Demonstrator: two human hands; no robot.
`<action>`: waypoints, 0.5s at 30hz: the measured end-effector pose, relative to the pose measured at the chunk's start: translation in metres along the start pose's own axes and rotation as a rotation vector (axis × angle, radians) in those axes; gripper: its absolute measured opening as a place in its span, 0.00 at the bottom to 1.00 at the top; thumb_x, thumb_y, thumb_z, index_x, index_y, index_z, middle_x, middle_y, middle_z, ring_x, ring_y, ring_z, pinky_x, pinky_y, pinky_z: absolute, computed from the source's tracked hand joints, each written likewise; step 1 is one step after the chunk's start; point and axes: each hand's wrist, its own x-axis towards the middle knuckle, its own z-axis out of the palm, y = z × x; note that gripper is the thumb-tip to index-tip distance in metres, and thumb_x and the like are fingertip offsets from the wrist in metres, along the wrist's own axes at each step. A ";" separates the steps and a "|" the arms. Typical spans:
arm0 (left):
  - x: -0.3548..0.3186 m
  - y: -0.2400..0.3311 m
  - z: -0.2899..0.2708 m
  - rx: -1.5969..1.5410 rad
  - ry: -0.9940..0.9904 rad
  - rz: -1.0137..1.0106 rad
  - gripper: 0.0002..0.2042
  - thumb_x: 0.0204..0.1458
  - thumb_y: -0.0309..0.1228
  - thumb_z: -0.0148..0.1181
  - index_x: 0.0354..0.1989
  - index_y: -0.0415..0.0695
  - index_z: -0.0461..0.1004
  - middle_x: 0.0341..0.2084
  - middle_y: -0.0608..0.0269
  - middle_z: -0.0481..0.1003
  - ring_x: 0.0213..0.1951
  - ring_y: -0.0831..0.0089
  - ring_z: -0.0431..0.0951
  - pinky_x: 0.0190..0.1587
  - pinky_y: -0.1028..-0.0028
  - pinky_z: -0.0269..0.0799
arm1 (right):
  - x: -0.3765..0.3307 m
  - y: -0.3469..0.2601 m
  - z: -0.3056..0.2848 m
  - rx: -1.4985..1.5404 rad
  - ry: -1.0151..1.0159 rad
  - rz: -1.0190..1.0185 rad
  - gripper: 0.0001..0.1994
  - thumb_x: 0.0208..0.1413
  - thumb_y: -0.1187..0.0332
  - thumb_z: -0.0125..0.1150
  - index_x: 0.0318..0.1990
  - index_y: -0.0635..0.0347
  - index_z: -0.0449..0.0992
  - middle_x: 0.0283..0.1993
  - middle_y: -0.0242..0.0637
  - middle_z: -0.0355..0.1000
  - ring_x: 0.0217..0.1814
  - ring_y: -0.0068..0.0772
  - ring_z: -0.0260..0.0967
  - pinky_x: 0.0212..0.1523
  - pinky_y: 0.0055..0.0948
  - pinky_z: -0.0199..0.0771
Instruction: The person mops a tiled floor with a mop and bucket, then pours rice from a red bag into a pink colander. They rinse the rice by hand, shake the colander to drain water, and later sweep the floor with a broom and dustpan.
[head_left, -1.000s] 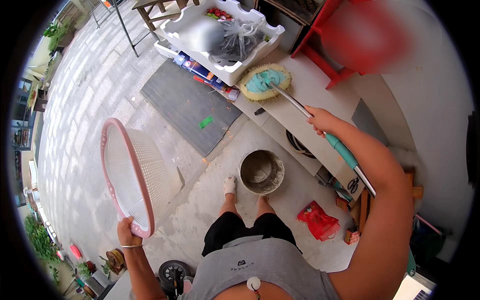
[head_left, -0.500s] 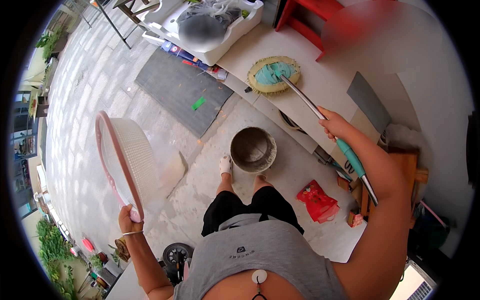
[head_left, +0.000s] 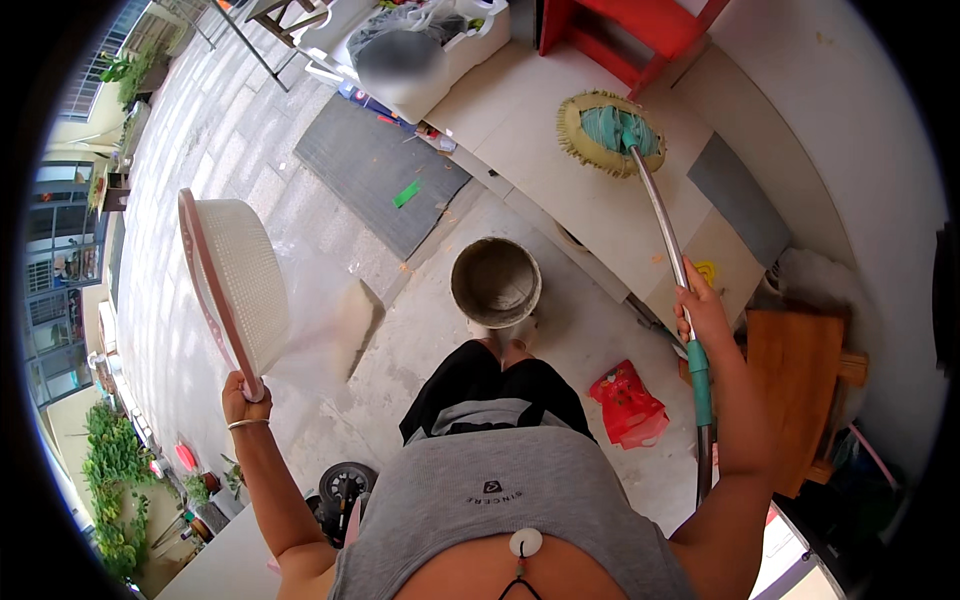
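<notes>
Out at the left, my left hand (head_left: pixel 246 396) is closed on the pink rim of a white perforated plastic basket (head_left: pixel 243 280). The basket is tipped on its side, and a blurred translucent sheet shows to its right. My right hand (head_left: pixel 703 308) wraps round the metal pole of a mop (head_left: pixel 655 205), just above its green grip. The mop's fringed yellow head with a teal centre is raised at the far right, in front of the pale counter. Between my hands, a grey, dirty-looking bucket (head_left: pixel 496 283) stands on the floor at my feet.
A pale low counter (head_left: pixel 530 125) runs along the right, with a red stool (head_left: pixel 625 45) on it. Near it are a wooden stool (head_left: pixel 795 390) and a red plastic bag (head_left: pixel 630 405). A dark mat (head_left: pixel 375 170) lies ahead, beyond it a white crate (head_left: pixel 460 75). A black wheel (head_left: pixel 347 485) is by my left side.
The mop has swung to the right, its pole now more upright, and my right hand has moved right and lower. My left hand has raised the basket slightly. My feet are now nearly hidden behind the bucket.
</notes>
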 end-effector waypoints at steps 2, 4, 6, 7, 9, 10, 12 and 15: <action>-0.002 -0.004 0.007 -0.021 0.041 -0.003 0.08 0.43 0.21 0.46 0.15 0.45 0.62 0.11 0.66 0.65 0.11 0.75 0.65 0.12 0.79 0.63 | -0.004 0.007 -0.007 0.044 0.007 0.002 0.27 0.58 0.70 0.42 0.65 0.41 0.47 0.20 0.30 0.58 0.12 0.18 0.53 0.11 0.22 0.58; 0.003 -0.007 0.005 -0.023 0.032 0.030 0.08 0.43 0.20 0.45 0.15 0.45 0.62 0.11 0.67 0.64 0.12 0.75 0.64 0.12 0.80 0.63 | 0.008 0.019 -0.009 0.081 0.020 -0.010 0.27 0.58 0.70 0.42 0.65 0.41 0.47 0.20 0.30 0.59 0.12 0.18 0.53 0.11 0.22 0.59; 0.000 -0.009 -0.001 -0.020 0.036 0.032 0.09 0.43 0.20 0.45 0.14 0.45 0.62 0.11 0.67 0.64 0.12 0.75 0.64 0.12 0.80 0.63 | 0.020 0.023 -0.006 0.116 0.034 0.004 0.27 0.58 0.68 0.44 0.65 0.42 0.47 0.20 0.30 0.60 0.13 0.19 0.55 0.11 0.23 0.60; -0.004 -0.009 -0.001 -0.017 0.035 0.020 0.09 0.43 0.20 0.44 0.14 0.45 0.62 0.11 0.67 0.64 0.12 0.76 0.64 0.13 0.80 0.63 | 0.026 0.021 -0.004 0.096 0.034 0.004 0.27 0.58 0.68 0.44 0.65 0.42 0.47 0.20 0.30 0.60 0.13 0.19 0.55 0.11 0.23 0.60; -0.012 -0.006 -0.008 -0.021 0.050 0.028 0.09 0.43 0.19 0.44 0.13 0.45 0.62 0.11 0.67 0.64 0.13 0.76 0.64 0.13 0.80 0.64 | 0.045 0.013 0.006 0.050 0.020 0.000 0.28 0.57 0.67 0.45 0.65 0.43 0.48 0.20 0.31 0.60 0.13 0.19 0.55 0.12 0.24 0.61; -0.014 -0.007 -0.009 -0.021 0.054 0.034 0.10 0.42 0.19 0.44 0.13 0.45 0.61 0.11 0.67 0.64 0.13 0.76 0.64 0.13 0.80 0.64 | 0.053 0.011 0.006 0.023 0.022 -0.011 0.28 0.56 0.67 0.46 0.65 0.44 0.48 0.20 0.31 0.60 0.13 0.20 0.56 0.13 0.25 0.62; -0.018 -0.010 -0.009 -0.004 0.055 0.049 0.10 0.42 0.20 0.45 0.12 0.46 0.61 0.11 0.67 0.64 0.12 0.75 0.64 0.13 0.80 0.63 | 0.072 0.001 0.015 -0.019 0.010 -0.051 0.27 0.56 0.67 0.45 0.64 0.45 0.50 0.20 0.31 0.61 0.13 0.20 0.57 0.13 0.25 0.62; -0.017 0.000 -0.014 -0.032 0.075 0.068 0.10 0.42 0.20 0.45 0.12 0.46 0.61 0.10 0.67 0.64 0.11 0.75 0.63 0.12 0.80 0.63 | 0.100 -0.029 0.048 -0.046 -0.039 -0.083 0.26 0.56 0.68 0.45 0.63 0.45 0.52 0.20 0.32 0.61 0.14 0.22 0.57 0.14 0.27 0.63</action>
